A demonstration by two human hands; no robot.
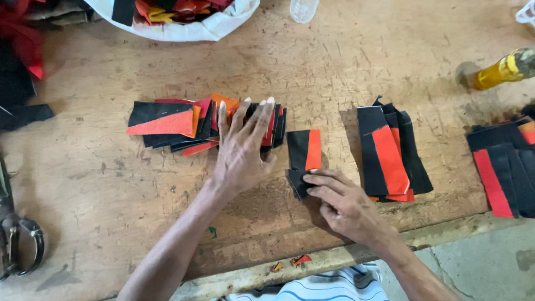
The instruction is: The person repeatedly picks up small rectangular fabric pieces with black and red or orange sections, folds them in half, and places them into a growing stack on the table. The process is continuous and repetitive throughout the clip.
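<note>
My left hand [243, 146] lies flat with fingers spread on a fanned pile of black, red and orange fabric pieces [177, 124] at the middle of a worn wooden table [334, 67]. To its right, my right hand [341, 202] pinches the lower end of a single black-and-orange fabric piece [305, 150] that lies on the wood. A neat stack of black and red pieces [390, 150] rests just right of that hand.
Another stack of black and red pieces [504, 167] sits at the right edge, with a yellow bottle [501, 69] behind it. A white sack of scraps [184, 22] is at the top. Metal shears [16, 239] lie at the left. Small scraps [298, 261] dot the table's front edge.
</note>
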